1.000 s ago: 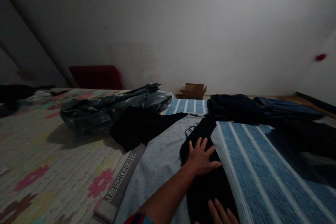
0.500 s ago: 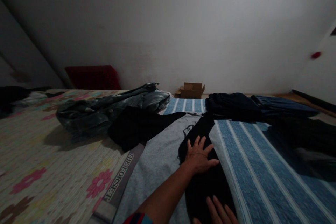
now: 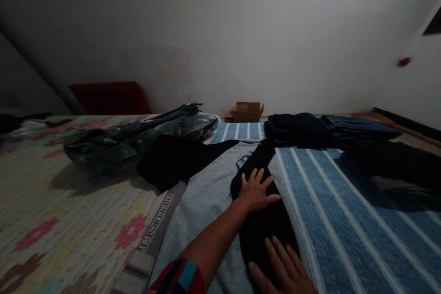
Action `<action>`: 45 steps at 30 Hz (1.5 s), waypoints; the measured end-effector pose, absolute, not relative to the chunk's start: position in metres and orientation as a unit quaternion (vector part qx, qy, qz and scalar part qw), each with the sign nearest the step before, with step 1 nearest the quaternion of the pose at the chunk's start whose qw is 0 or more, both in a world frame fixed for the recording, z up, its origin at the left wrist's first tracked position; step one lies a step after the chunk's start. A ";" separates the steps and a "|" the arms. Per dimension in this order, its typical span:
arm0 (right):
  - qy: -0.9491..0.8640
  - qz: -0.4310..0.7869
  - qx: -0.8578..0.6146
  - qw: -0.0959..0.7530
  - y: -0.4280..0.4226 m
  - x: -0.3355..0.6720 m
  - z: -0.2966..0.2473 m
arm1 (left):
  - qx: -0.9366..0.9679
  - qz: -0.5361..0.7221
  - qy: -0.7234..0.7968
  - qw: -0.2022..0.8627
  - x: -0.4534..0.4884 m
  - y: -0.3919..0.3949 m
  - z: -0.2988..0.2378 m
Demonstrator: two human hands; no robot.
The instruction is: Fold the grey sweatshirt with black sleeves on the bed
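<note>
both hands, left hand point(image 3: 257, 190) and right hand point(image 3: 285, 271), lay spread flat on the long black cloth point(image 3: 265, 225), soft grey shirt point(image 3: 206, 202) beneath.

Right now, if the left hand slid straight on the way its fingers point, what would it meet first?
Probably the folded dark clothes; the left hand lies flat on the black garment, pointing up it. Depth is unclear.

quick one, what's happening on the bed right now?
A person has both hands flat on a black garment that lies on a grey garment. The left hand presses its middle with fingers spread; the right hand rests open on its near end. A crumpled denim jacket and dark folded clothes lie farther back, with a cardboard box by the wall.
</note>
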State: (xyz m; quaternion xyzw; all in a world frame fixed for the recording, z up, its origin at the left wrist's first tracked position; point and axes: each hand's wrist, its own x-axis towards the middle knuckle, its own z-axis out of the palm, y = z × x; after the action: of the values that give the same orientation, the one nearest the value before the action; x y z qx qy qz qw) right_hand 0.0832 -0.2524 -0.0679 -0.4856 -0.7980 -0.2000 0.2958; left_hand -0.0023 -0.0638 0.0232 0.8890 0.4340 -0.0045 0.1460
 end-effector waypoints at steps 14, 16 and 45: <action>-0.845 -0.109 -0.455 0.259 -0.254 0.107 -0.010 | 0.871 0.044 0.479 0.099 -0.068 -0.079 0.027; -0.827 -0.069 -0.480 0.284 -0.240 0.111 0.010 | 0.870 0.035 0.482 0.100 -0.071 -0.086 0.024; -0.734 0.089 -0.567 0.363 -0.116 0.121 0.000 | 0.902 0.066 0.408 0.124 -0.014 -0.081 0.057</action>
State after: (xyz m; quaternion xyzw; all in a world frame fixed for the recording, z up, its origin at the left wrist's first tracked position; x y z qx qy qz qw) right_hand 0.1211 -0.1156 0.0001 -0.5667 -0.7344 0.0895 0.3625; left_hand -0.0144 -0.0807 0.0569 0.9022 0.4078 0.0660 0.1235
